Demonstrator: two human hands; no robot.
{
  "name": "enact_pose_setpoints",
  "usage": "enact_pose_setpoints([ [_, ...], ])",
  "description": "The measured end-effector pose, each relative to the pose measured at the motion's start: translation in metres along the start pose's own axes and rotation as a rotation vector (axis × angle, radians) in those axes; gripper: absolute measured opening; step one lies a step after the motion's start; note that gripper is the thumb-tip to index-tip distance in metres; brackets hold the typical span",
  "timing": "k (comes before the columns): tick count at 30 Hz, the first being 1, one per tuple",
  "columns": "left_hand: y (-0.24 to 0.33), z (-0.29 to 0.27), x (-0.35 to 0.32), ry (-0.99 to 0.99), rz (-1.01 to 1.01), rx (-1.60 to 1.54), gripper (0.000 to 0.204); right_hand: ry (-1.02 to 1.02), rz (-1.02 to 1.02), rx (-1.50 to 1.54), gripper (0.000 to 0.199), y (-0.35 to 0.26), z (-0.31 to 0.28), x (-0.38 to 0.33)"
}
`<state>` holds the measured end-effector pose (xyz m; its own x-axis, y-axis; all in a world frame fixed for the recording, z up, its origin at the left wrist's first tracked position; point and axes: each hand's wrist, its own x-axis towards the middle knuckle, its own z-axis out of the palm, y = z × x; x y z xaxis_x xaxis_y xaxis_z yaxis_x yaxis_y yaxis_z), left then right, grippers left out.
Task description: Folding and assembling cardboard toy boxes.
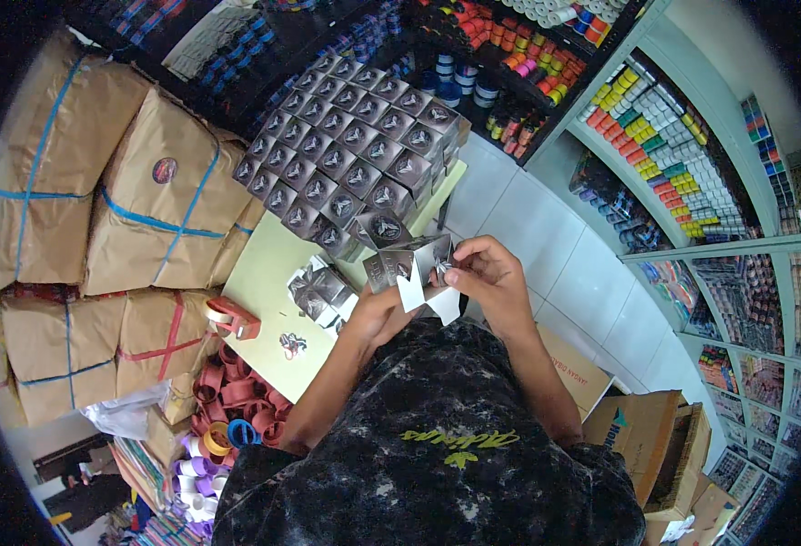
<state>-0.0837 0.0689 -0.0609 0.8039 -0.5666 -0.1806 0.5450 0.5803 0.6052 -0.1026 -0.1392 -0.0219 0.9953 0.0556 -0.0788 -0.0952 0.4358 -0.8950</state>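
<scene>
A small dark-grey and white cardboard box with its flaps standing out is held in front of my chest. My left hand is closed around its lower left side. At the box's opening my right hand pinches a small dark item that I cannot make out. Left of the hands, a stack of flat, unfolded box blanks lies on the pale yellow table. A little pile of small dark and reddish pieces lies nearer me. Just beyond my hands stands a large block of stacked closed boxes.
A red tape dispenser sits at the table's left edge. Brown wrapped parcels are piled on the left, above red tape cores. Shelves of colourful spools line the right. Open cartons stand at lower right.
</scene>
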Motion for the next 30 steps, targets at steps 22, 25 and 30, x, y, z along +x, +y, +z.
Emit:
enact_pose_setpoints([
  [22, 0.003, -0.001, -0.004, 0.070, -0.037, -0.044, 0.046, 0.017, 0.049, -0.005, 0.038, 0.002, 0.004, 0.001],
  [25, 0.006, 0.002, -0.005, 0.060, -0.053, -0.056, 0.048, 0.027, 0.053, 0.007, 0.038, 0.002, 0.006, 0.000],
  [30, 0.005, -0.001, -0.007, 0.036, -0.069, -0.047, 0.051, 0.064, 0.046, 0.005, 0.039, 0.007, 0.006, -0.001],
])
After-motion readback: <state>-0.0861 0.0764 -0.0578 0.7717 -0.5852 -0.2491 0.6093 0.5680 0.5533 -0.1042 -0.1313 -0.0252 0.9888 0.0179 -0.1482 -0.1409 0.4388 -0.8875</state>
